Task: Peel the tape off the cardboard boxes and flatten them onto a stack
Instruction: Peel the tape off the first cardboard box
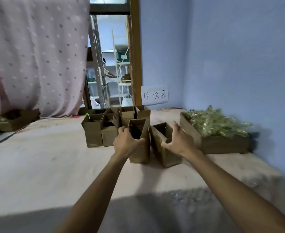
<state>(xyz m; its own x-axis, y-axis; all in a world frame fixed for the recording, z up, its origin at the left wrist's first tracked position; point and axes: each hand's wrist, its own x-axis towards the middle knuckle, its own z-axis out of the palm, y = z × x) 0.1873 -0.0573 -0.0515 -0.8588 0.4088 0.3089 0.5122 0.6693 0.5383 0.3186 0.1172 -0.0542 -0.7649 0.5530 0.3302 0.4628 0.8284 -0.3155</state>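
Observation:
Several small open-topped cardboard boxes stand in a cluster on the pink-covered surface. Nearest me are two more: an upright box and a tilted box to its right. My left hand grips the upright box at its top left edge, fingers curled over the rim and thumb on the front. My right hand is spread beside the tilted box, thumb near its front wall and fingers past its right side; whether it touches is unclear. No tape is visible from here.
A shallow cardboard tray heaped with shiny greenish scraps sits at the right by the blue wall. Another low box lies at the far left under a dotted pink curtain. A paper sign hangs on the wall. A person stands beyond the doorway.

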